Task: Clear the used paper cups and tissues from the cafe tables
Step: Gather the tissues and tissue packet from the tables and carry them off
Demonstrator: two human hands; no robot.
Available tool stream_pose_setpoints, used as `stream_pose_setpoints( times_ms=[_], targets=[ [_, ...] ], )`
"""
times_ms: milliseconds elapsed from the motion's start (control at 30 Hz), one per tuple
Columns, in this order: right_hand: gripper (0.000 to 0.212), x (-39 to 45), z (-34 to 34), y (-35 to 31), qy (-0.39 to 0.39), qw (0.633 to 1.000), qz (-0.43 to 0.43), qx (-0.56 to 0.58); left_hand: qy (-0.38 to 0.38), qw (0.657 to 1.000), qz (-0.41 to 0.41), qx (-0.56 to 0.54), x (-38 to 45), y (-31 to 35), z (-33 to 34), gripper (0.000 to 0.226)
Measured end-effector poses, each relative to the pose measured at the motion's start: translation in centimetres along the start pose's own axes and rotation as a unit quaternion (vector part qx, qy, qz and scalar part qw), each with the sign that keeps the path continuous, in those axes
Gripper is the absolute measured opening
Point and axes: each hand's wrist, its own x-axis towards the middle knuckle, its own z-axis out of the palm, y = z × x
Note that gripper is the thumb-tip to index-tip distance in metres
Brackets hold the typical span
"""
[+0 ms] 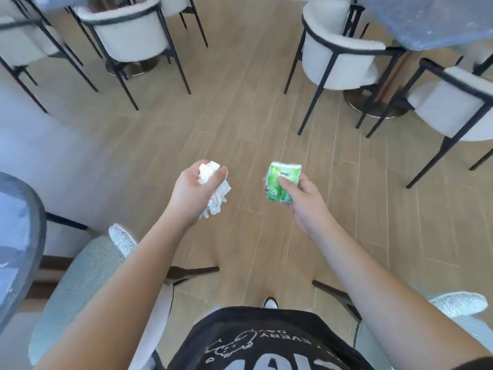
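Single head-worn wide-angle view, looking forward and steeply down onto the wooden floor (240, 124), wearer's black shirt (266, 343) at the bottom edge nearest the lens, white chairs (133, 36) beyond the floor's far end, strong edge distortion, no second view

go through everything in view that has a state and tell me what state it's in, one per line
Left hand: grip closed around the tissues.
Tissues: crumpled, held, ends hanging below the fist.
Right hand: grip closed on the tissue pack.
Tissue pack: green, held upright, looks open at the top.
Chairs: standing, unoccupied.
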Motion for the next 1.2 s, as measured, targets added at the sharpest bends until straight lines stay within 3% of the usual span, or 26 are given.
stream_pose_setpoints(
  times_ms=[333,467,600,733,1200],
  targets=[
    [0.018,15.6,2.8,-4.1,-0.001,1.000,0.021,-0.002,0.040,0.999,0.009,-0.018,15.7,2.8,-2.9,0.019],
    [0.018,23.5,5.6,-5.8,0.001,1.000,0.011,-0.006,0.054,0.998,0.009,-0.023,23.7,3.1,-5.4,0.029],
    [0.022,30.9,8.4,-7.8,0.016,1.000,0.022,-0.005,0.041,0.998,0.004,-0.036,31.2,4.1,-7.4,0.021],
    [0.023,37.1,10.6,-10.1,0.024,1.000,0.012,-0.010,0.027,0.999,0.016,-0.041,38.1,6.4,-8.4,0.027],
    [0.022,60.2,9.9,-16.6,0.021,1.000,-0.015,-0.007,0.024,0.999,0.027,-0.028,62.0,13.3,-7.3,0.024]
  ],
)
